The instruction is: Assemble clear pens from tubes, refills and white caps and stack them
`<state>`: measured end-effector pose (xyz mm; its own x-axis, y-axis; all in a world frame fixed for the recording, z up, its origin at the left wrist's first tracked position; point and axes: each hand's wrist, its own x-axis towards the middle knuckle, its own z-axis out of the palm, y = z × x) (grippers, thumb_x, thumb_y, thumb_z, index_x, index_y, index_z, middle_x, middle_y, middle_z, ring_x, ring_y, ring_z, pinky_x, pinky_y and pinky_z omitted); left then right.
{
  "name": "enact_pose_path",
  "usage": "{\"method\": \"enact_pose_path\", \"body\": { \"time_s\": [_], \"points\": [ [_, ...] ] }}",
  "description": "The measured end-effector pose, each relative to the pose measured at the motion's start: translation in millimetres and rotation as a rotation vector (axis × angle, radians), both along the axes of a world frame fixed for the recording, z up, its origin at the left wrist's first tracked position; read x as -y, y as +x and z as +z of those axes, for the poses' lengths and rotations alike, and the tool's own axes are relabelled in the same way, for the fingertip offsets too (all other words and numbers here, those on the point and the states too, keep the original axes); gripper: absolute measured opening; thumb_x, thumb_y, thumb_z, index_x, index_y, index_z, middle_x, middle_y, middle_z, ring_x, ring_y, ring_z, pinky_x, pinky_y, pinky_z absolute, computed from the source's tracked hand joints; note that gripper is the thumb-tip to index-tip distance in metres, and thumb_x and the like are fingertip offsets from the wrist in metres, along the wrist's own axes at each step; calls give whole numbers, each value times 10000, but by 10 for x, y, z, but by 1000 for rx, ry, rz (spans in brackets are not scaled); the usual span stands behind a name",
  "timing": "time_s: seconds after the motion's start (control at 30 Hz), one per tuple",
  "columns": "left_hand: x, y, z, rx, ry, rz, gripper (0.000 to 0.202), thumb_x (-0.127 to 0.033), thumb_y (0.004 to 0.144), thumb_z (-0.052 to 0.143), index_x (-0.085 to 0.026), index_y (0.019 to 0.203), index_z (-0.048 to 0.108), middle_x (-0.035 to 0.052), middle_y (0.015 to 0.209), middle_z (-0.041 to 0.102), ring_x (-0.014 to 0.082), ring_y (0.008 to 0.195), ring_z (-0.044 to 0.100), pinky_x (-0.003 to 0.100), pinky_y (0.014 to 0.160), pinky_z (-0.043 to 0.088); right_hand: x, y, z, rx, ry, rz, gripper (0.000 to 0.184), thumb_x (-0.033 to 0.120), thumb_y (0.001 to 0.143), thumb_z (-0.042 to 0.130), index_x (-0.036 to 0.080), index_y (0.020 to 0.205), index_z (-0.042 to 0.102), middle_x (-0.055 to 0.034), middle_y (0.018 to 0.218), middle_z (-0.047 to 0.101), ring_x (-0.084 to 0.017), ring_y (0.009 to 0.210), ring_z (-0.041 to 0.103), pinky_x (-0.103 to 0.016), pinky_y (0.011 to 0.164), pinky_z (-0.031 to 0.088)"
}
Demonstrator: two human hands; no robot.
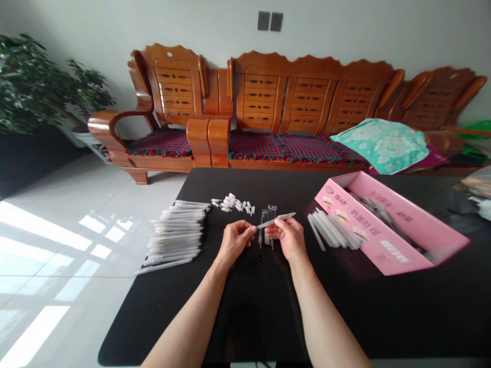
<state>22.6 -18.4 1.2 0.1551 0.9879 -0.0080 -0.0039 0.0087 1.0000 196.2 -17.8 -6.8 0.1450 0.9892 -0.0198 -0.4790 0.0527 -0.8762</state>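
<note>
My left hand (237, 239) is closed, pinching the left end of a translucent white pen (268, 222). Thumb and fingers of my right hand (290, 236) grip the same pen nearer its pointed right end. The pen lies almost level above a bundle of thin dark-tipped pen refills (270, 210). Small white pieces like pen caps (232, 201) are scattered beyond my left hand. Small black pieces (248, 263), hard to make out on the dark surface, lie below it. To the left is a large stack of white pens (176, 232) with black ends. Translucent tubes (333, 229) lie right of my right hand.
A long pink box (383, 245) stands on the black table (261, 312) at right, with greyish things inside. Plastic bags (475, 197) lie at the far right edge. Behind the table are wooden seats (261, 97) with a turquoise cloth (383, 143); a plant (49, 92) is at left.
</note>
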Motion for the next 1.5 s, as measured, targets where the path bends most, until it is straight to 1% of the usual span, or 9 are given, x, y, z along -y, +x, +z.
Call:
{"method": "enact_pose_path", "body": {
  "time_s": [0.1,0.2,0.37,0.6,0.8,0.97,1.07,1.27,1.5],
  "points": [
    [2,8,19,61,-17,23,344,-431,674,801,-139,780,653,-16,567,592,83,461,510,175,437,359,0,-3,3,-1,1,-4,259,291,717,798,161,842,612,-55,669,749,-210,558,730,-272,498,612],
    [-1,-2,-2,60,-15,39,378,-479,722,754,-149,892,677,0,641,630,89,473,526,177,425,357,0,-4,4,-1,4,1,252,291,723,793,164,846,614,-52,673,750,-209,562,731,-273,500,612],
    [-12,-30,-54,-57,11,-27,433,-549,830,612,-136,731,695,13,587,609,69,420,466,181,409,300,0,-4,0,1,8,4,241,287,727,791,163,838,616,-51,673,749,-211,565,732,-281,511,618],
    [-5,-9,3,24,-8,17,354,-442,673,799,-141,808,674,-15,566,587,86,459,501,174,422,346,1,-6,8,5,3,3,241,280,727,791,160,845,618,-56,678,751,-207,563,731,-273,510,614],
    [3,-11,-30,-65,-2,-18,444,-554,834,601,-131,744,701,10,559,593,69,400,459,180,388,298,-3,-1,0,-1,10,4,237,283,728,791,160,833,618,-56,674,751,-206,555,728,-276,506,614],
    [5,4,7,-21,5,13,328,-455,724,748,-139,712,660,-17,534,571,69,419,469,176,408,325,-6,3,-9,3,8,8,250,290,724,797,160,845,622,-58,687,753,-209,567,732,-277,515,618],
    [6,7,10,34,-6,34,351,-432,674,793,-151,847,676,-23,579,592,81,440,491,177,396,348,-8,2,-6,8,5,2,249,294,720,796,161,837,621,-55,676,750,-207,558,729,-273,504,614],
    [-4,-10,-48,-47,-13,-23,424,-539,833,609,-133,742,686,11,572,591,65,397,452,170,360,290,-4,-1,1,12,2,4,260,301,713,799,160,837,619,-52,661,747,-209,555,728,-287,511,618],
    [1,9,-3,34,-5,40,359,-440,693,782,-139,848,665,-22,556,580,80,426,490,171,391,376,0,-6,13,19,1,-4,259,294,710,798,160,835,615,-56,664,746,-210,558,728,-274,500,611]
  ]
}}
